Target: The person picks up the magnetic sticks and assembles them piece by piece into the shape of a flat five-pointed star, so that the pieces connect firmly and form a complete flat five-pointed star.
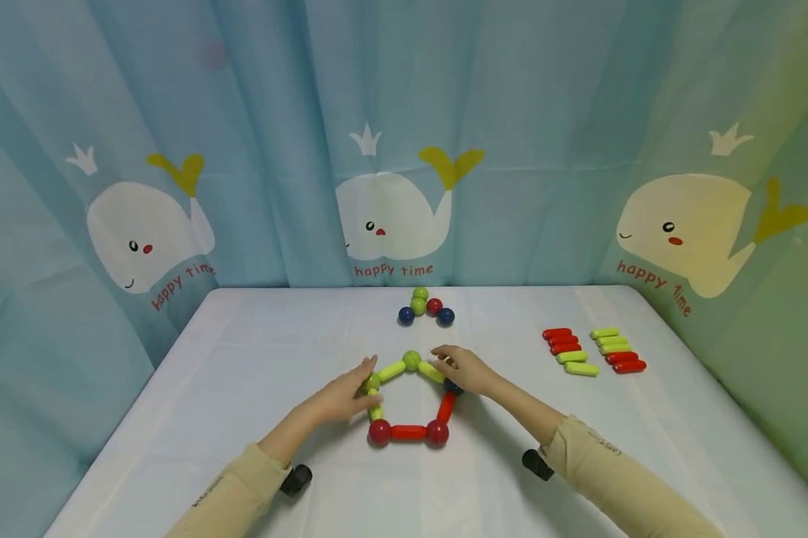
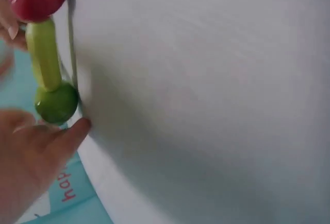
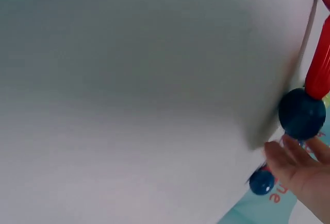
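Your sleeves (image 1: 619, 478) point toward a ball-and-rod ring (image 1: 408, 433) between your left hand (image 1: 340, 394), fingers spread, and right hand (image 1: 470, 371), fingers loose.

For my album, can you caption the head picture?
Left fingers and right fingers at a five-sided ring of balls and rods.

On the white table (image 1: 263, 351) lies a ring (image 1: 408, 433) of balls and rods, having five sides. The left hand (image 1: 340, 396) is at its left corner, around a green ball (image 1: 373, 382). The right hand (image 1: 470, 371) is at the opposite corner, by a dark blue ball (image 1: 452, 387). Behind the ring are five loose balls (image 1: 418, 306); to the right, ten loose rods (image 1: 565, 348), red and yellow-green, lie in two columns. A blue curtain (image 1: 545, 97) with whales (image 1: 397, 213) hangs behind.
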`<action>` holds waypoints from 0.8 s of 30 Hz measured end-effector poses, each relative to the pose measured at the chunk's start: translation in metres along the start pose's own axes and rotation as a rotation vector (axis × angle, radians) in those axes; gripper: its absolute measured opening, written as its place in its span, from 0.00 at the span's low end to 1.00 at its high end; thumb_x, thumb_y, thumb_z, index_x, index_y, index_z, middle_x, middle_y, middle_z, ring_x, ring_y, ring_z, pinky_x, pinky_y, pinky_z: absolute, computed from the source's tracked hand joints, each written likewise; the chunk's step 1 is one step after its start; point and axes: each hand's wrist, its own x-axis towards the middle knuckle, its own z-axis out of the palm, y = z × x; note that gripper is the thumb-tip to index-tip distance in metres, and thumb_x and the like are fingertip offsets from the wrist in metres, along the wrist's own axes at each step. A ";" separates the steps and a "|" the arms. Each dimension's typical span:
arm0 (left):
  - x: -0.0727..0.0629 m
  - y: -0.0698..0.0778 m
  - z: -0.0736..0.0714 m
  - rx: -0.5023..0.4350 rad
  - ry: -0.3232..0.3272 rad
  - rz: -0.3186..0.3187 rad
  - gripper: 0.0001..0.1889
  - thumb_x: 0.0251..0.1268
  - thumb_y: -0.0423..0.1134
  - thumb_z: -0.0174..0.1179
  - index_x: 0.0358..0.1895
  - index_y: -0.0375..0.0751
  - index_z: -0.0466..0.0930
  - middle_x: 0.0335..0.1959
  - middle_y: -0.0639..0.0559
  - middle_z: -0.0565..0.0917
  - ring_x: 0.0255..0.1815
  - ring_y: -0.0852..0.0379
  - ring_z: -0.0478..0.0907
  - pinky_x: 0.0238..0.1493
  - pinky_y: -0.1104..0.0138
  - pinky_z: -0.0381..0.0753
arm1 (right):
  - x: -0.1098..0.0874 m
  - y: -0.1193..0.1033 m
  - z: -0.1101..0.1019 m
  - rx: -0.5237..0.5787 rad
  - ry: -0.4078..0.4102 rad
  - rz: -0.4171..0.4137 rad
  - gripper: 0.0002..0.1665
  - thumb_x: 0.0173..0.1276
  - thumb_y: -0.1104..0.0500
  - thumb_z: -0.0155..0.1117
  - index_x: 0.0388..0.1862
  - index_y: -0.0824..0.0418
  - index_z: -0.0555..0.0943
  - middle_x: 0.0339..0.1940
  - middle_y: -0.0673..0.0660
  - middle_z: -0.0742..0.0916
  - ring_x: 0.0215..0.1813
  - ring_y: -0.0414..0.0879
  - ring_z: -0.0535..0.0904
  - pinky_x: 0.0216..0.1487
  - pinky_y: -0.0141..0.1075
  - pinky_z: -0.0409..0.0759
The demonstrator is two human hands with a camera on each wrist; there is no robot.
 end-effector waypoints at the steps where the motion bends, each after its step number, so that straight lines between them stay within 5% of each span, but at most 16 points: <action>1: -0.004 0.000 0.000 -0.013 -0.041 -0.010 0.43 0.64 0.48 0.59 0.74 0.34 0.45 0.75 0.35 0.49 0.75 0.41 0.50 0.72 0.51 0.55 | -0.004 0.000 -0.001 -0.015 -0.014 0.013 0.21 0.71 0.62 0.53 0.57 0.75 0.72 0.50 0.70 0.82 0.51 0.59 0.79 0.54 0.50 0.77; 5: -0.015 0.001 0.003 -0.036 -0.133 -0.019 0.58 0.52 0.52 0.68 0.74 0.31 0.35 0.75 0.31 0.38 0.76 0.38 0.41 0.73 0.49 0.50 | -0.022 0.000 -0.004 -0.069 -0.076 0.031 0.22 0.68 0.64 0.57 0.56 0.77 0.73 0.52 0.71 0.82 0.48 0.56 0.79 0.53 0.50 0.77; 12: -0.008 0.009 0.004 0.010 -0.092 -0.026 0.58 0.49 0.55 0.69 0.74 0.34 0.39 0.75 0.33 0.40 0.75 0.39 0.46 0.72 0.50 0.54 | -0.025 -0.004 -0.009 -0.109 -0.019 -0.047 0.15 0.62 0.69 0.62 0.46 0.76 0.79 0.43 0.68 0.86 0.45 0.57 0.82 0.50 0.47 0.80; 24: 0.008 0.008 0.000 0.051 -0.072 -0.069 0.57 0.46 0.55 0.72 0.75 0.38 0.45 0.76 0.39 0.48 0.76 0.42 0.48 0.72 0.50 0.55 | -0.016 0.000 -0.009 -0.132 -0.029 -0.013 0.17 0.65 0.65 0.61 0.48 0.76 0.78 0.44 0.68 0.85 0.47 0.58 0.81 0.54 0.50 0.77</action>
